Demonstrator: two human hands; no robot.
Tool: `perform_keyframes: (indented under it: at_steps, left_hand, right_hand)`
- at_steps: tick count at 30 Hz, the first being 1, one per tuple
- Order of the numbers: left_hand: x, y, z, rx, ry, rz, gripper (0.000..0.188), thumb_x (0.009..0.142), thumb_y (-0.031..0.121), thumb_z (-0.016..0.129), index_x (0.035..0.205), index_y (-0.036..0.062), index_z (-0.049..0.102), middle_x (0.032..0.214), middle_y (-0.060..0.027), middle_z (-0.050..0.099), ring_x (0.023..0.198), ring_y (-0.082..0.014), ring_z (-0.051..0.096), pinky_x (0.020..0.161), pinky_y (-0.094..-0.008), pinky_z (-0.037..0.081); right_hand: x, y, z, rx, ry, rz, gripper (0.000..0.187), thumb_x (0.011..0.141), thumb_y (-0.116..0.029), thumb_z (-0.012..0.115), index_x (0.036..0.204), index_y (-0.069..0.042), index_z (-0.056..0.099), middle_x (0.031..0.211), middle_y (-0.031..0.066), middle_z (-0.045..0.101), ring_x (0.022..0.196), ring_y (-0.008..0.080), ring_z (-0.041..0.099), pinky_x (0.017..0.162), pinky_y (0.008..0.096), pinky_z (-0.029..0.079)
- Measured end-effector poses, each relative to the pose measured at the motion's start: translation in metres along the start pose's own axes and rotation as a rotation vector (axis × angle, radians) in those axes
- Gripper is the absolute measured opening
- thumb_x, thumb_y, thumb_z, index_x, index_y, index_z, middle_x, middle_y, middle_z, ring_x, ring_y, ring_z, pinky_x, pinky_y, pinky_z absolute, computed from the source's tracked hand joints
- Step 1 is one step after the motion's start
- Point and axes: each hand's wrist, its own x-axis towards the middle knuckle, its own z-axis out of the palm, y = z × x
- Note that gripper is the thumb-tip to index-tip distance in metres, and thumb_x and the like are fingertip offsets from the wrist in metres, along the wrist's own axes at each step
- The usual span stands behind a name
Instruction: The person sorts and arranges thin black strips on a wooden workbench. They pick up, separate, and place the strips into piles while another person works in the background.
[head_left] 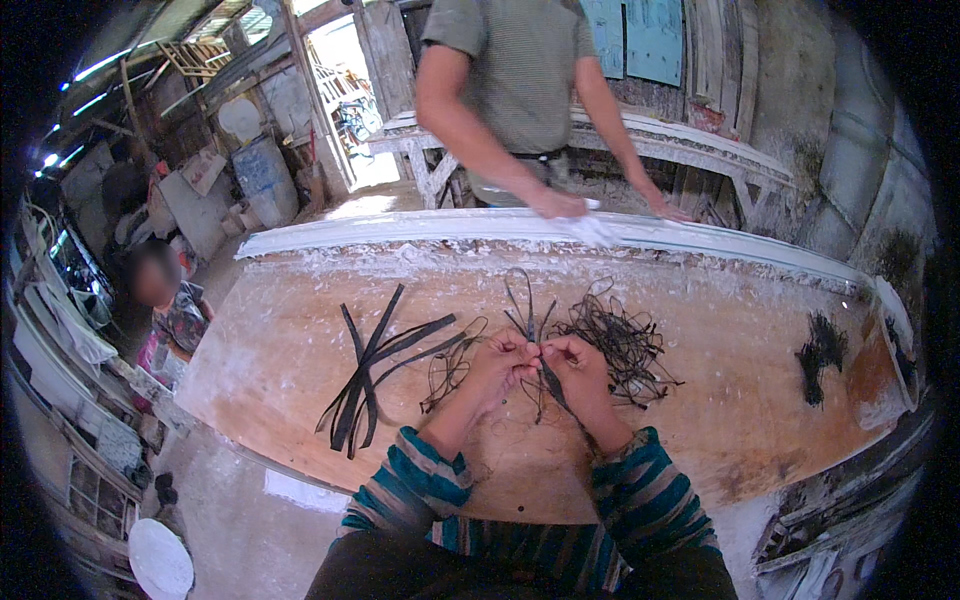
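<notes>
My left hand [501, 362] and my right hand [577, 372] meet over the middle of the wooden table, fingers pinched together. Between them they grip a dark flat strip [551, 383], whose lower end runs down beside my right hand. Thin black loops [519, 290] stick up just beyond my fingertips. A tangled heap of thin black cords [622, 345] lies right of my right hand. To the left of my left hand, several wide black strips [368, 365] lie crossed over each other, with a few loose thin cords [447, 375] close to my wrist.
The wooden table [270, 330] is smeared white. Along its far edge runs a long white moulding [400, 232], where a person [510, 90] works with a white cloth-like thing. A small dark bundle [822, 355] lies at the right. Another person [175, 310] is beyond the left edge.
</notes>
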Motion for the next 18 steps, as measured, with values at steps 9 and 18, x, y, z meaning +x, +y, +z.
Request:
perform_keyframes:
  at_steps: [9,18]
  left_hand:
    - [-0.004,0.012,-0.007,-0.03,-0.132,-0.124,0.008,0.082,0.006,0.061,0.085,0.0054,0.053,0.08,-0.0077,0.062,0.063,-0.01,0.059,0.057,-0.0185,0.051]
    - [-0.002,0.011,-0.011,0.026,-0.143,-0.121,0.016,0.08,0.008,0.063,0.093,0.0061,0.053,0.086,-0.0053,0.06,0.07,-0.011,0.059,0.061,-0.021,0.05]
  right_hand:
    - [-0.006,-0.032,-0.002,-0.535,0.011,-0.678,0.012,0.073,0.0,0.056,0.084,-0.004,0.057,0.099,0.0109,0.059,0.085,0.0306,0.057,0.069,0.0367,0.045]
    - [-0.006,-0.03,-0.002,-0.458,-0.117,-0.527,0.016,0.075,0.006,0.051,0.089,0.0,0.053,0.095,0.0163,0.057,0.085,0.0339,0.057,0.069,0.0339,0.047]
